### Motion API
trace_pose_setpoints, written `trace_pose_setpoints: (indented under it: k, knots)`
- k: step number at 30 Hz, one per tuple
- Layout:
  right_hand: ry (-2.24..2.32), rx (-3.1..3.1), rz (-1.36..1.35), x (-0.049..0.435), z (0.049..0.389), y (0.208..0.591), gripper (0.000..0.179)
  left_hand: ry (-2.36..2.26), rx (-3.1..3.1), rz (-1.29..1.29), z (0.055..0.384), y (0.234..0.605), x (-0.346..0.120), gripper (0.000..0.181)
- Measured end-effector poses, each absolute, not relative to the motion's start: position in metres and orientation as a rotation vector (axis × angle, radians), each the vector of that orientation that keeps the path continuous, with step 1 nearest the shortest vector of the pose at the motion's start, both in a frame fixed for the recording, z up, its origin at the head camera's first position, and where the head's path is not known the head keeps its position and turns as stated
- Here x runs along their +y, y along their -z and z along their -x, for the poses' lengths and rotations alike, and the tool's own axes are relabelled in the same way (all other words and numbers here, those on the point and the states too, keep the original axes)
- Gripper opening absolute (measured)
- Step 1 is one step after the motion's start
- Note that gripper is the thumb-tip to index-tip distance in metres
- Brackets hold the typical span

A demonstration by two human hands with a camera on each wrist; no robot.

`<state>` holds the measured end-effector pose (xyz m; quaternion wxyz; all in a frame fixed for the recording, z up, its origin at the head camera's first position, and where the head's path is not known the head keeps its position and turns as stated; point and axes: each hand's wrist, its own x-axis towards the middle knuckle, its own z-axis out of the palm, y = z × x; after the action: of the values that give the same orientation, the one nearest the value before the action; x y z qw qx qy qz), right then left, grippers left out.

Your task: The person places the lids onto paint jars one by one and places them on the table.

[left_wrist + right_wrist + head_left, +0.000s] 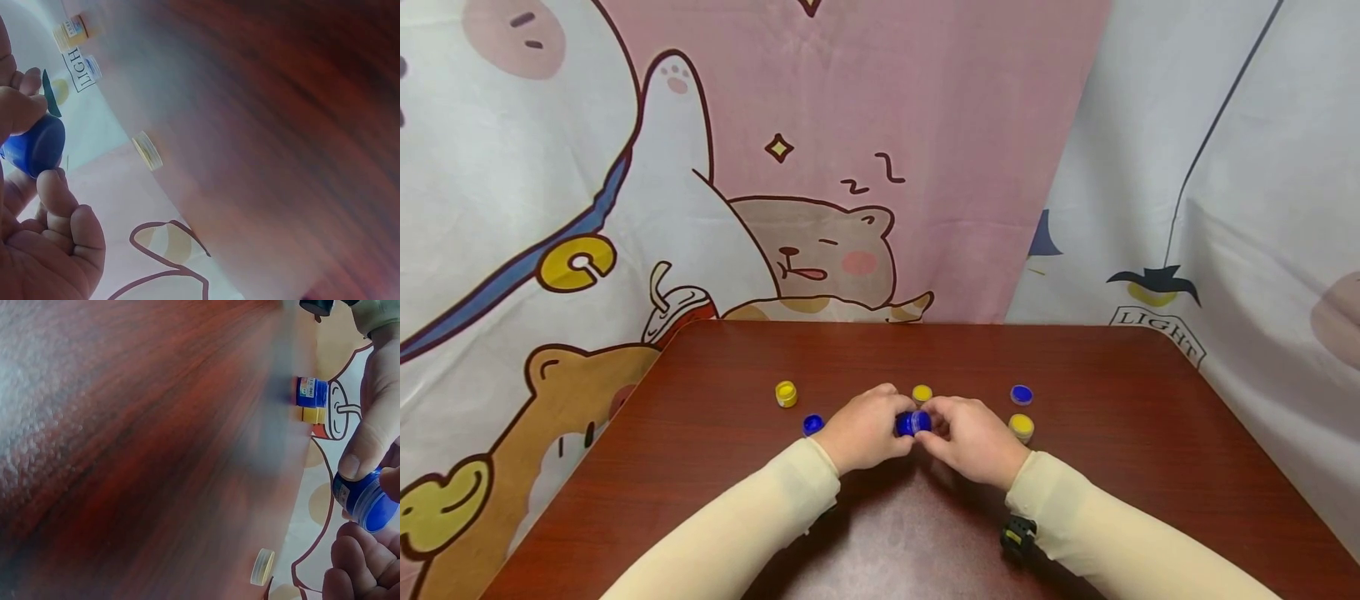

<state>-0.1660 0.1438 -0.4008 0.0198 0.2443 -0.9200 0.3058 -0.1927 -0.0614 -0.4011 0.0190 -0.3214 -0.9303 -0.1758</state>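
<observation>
A small blue paint jar (pixel 906 425) is held between both hands, tipped on its side, above the middle of the table. My left hand (pixel 865 429) pinches its body; in the left wrist view the jar's rounded blue base (pixel 47 147) shows. From the other side, my right hand (pixel 976 442) pinches the blue lid (pixel 920 422), a disc with a clear rim at the jar's mouth, seen in the right wrist view too (pixel 379 509). Whether the lid sits fully on, I cannot tell. Just beyond the fingers lies a yellow lid (pixel 922 392).
An uncapped blue jar (pixel 813 424) stands beside my left forearm, with an uncapped yellow jar (pixel 786 394) farther back. Right of my right hand are a yellow-topped jar (pixel 1021 427) and a loose blue lid (pixel 1022 394). A printed cloth (pixel 962 167) hangs behind the brown table (pixel 1120 400).
</observation>
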Motion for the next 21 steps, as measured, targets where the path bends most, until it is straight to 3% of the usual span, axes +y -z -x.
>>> trace_pose_setpoints:
  k: [21]
  knots:
    - [-0.905, -2.855, -0.762, 0.1444, 0.1648, 0.4014, 0.02, 0.525, -2.9, 1.006, 0.193, 0.4002, -0.0601, 0.035]
